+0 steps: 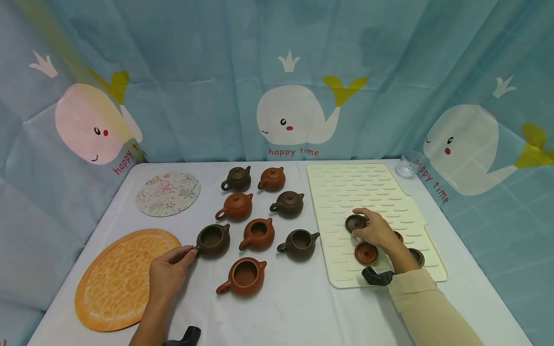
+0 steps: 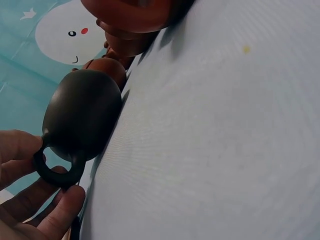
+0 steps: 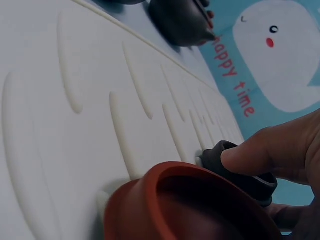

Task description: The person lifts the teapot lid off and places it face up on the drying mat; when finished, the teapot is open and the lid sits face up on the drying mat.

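Observation:
My left hand (image 1: pixel 170 271) pinches the looped handle of a lidless dark-brown teapot (image 1: pixel 213 240), which stands on the white cloth; in the left wrist view, the thumb and fingers are at the handle of that teapot (image 2: pixel 82 112). Over the cream mat, my right hand (image 1: pixel 375 230) grips a dark teapot lid (image 1: pixel 355 223) by its edge between thumb and fingers. A reddish-brown lid (image 1: pixel 366 253) lies just nearer, large in the right wrist view. Partly hidden by the right hand and wrist are another reddish lid (image 1: pixel 398 236) and a dark lid (image 1: pixel 417 257).
More lidless teapots, reddish (image 1: pixel 258 234), (image 1: pixel 245 277) and dark (image 1: pixel 300 244), stand mid-table. Behind them are several lidded teapots (image 1: pixel 238 206). A bread-patterned round mat (image 1: pixel 125 278) and a floral mat (image 1: pixel 168 194) lie left. A clear glass (image 1: pixel 409 166) stands beyond the ridged cream mat (image 1: pixel 346 192).

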Demonstrator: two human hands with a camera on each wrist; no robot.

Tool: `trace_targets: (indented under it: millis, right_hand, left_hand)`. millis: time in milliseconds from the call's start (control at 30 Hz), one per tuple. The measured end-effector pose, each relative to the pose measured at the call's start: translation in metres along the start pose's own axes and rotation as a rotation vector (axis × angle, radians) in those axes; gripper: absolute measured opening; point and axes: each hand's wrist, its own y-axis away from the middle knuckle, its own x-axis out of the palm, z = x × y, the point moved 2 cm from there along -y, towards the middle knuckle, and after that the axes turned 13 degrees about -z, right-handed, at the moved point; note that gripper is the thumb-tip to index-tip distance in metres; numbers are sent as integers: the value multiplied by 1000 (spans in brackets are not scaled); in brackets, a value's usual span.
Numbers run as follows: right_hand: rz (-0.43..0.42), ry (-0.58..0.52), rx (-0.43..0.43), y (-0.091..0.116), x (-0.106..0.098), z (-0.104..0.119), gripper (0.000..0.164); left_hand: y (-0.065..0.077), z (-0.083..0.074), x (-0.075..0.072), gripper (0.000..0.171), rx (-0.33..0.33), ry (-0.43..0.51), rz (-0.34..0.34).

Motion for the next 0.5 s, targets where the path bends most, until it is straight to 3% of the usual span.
trace_targets:
  millis: [267,500]
  right_hand:
    - [-1,-58,-20,6,-6,3,64]
    - [-45,-57,-44,13,-19,14,63]
  left_hand:
    - [-2,-6,-6,28,25,30,-27]
    - [-3,-14,-12,30,65,44,-124]
